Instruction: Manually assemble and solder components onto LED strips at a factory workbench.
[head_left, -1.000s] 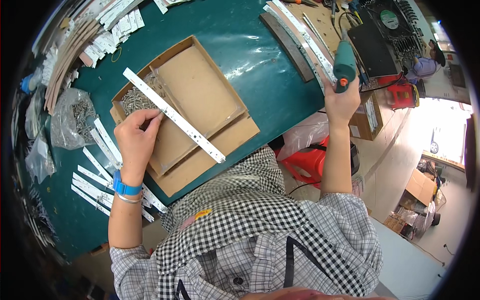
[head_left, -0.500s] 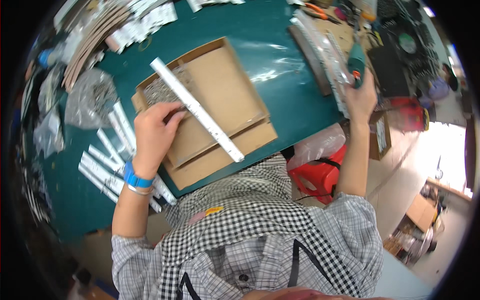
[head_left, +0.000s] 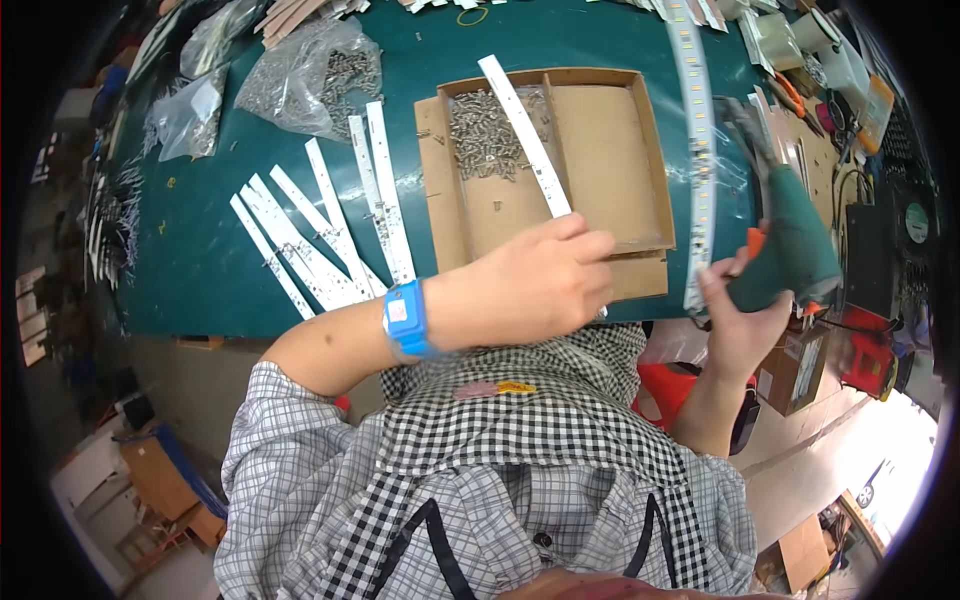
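My left hand (head_left: 545, 275) crosses the front of a shallow cardboard box (head_left: 655, 150). Its curled fingers close on the lower part of a white LED strip (head_left: 525, 130), which slants up across the box; the fingertips are partly hidden. Small metal screws (head_left: 485, 140) lie heaped in the box's left compartment. At the right, my right hand (head_left: 750, 325) grips a green pistol-shaped power tool (head_left: 800, 235) with an orange trigger, its nose tilted up and left. A longer LED strip with yellowish chips (head_left: 700, 150) stands beside that hand's thumb.
Several white strips (head_left: 300, 245) fan out left of the box. Behind them lies a clear bag of metal parts (head_left: 320, 80). Orange-handled pliers (head_left: 790, 98) and containers crowd the right side. The green table's (head_left: 190, 270) front edge runs before me.
The view has swung left. My left hand has moved from the LED strip's middle to its lower end. My right hand has brought the power tool closer to the box.
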